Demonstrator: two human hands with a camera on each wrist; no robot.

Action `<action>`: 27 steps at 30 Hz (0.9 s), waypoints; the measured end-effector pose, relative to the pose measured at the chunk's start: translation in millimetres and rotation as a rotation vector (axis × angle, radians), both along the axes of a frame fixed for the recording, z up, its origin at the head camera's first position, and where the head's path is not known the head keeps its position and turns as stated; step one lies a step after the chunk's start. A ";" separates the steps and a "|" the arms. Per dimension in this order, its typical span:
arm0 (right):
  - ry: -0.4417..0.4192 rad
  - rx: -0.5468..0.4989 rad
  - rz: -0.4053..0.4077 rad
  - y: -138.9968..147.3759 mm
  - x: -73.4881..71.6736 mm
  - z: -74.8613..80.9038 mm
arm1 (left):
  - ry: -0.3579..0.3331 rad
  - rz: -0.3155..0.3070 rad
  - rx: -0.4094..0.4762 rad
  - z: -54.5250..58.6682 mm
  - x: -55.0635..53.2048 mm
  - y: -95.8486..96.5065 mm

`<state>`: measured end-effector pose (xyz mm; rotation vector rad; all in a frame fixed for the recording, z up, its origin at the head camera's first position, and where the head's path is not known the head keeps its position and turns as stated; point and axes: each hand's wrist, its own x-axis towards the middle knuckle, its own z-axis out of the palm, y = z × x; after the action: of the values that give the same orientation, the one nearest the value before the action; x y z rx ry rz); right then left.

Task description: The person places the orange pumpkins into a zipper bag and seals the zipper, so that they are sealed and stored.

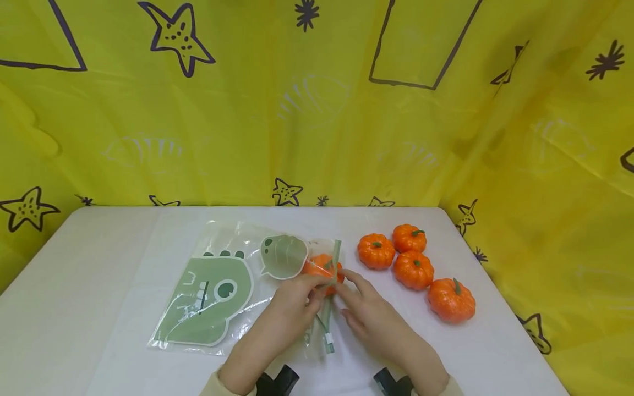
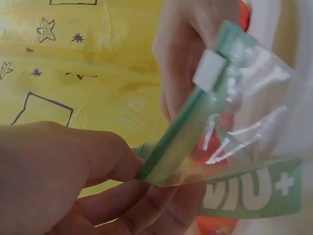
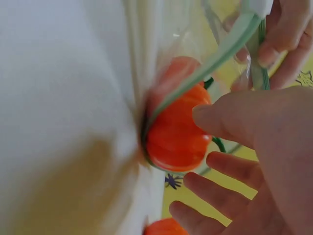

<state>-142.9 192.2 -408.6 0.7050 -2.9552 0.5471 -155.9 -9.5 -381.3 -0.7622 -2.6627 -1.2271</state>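
Note:
A clear plastic zip bag with green dinosaur prints lies on the white table, its green-edged mouth facing right. My left hand pinches the green zip strip between thumb and fingers. A white slider sits on that strip. An orange pumpkin is at the bag's mouth; two green stems show, so a second may lie behind the plastic. My right hand is beside this pumpkin, thumb against it or very near, other fingers extended and apart.
To the right of the bag, several small orange pumpkins rest on the table, one closer to the right edge. A yellow patterned cloth hangs behind the table and along its sides.

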 end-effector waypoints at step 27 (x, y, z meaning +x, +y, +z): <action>-0.112 -0.006 0.027 1.6 0.4 -4.3 | -0.055 -0.069 0.043 -1.7 -1.8 0.3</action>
<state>-142.5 193.9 -412.9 0.7379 -3.0497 0.6174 -157.7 -9.1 -383.0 -0.8328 -2.6639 -1.3367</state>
